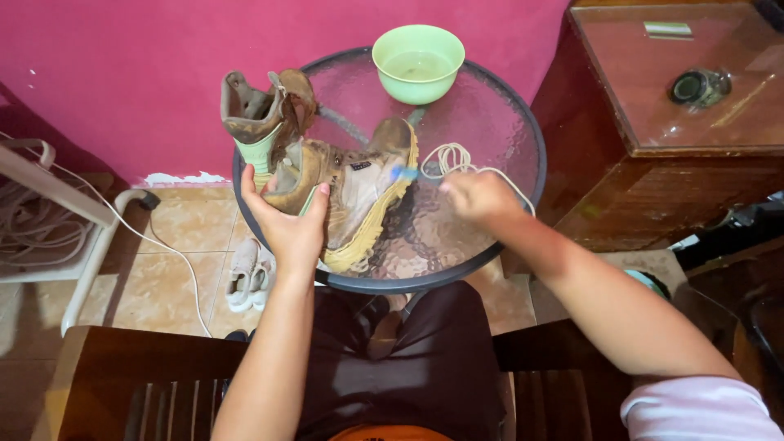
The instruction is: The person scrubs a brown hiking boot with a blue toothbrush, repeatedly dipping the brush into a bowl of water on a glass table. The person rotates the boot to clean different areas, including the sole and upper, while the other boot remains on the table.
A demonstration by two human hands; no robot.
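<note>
Boot [351,196], tan and muddy, lying on its side on the round glass desk [498,122], sole facing right. Head view: left hand [290,220] clasped around the boot's ankle, thumb and fingers wrapped over the upper. Right hand [478,194] closed on a small brush with a blue head [404,173], which touches the sole near the toe. A 2nd boot [261,118] stands upright behind the 1st, touching it. A green bowl [418,61] sits at the desk's far edge. A pale lace [453,155] lies coiled just beside the right hand. A pair of white shoes [249,273] rests on the tiled floor [175,269] below.
</note>
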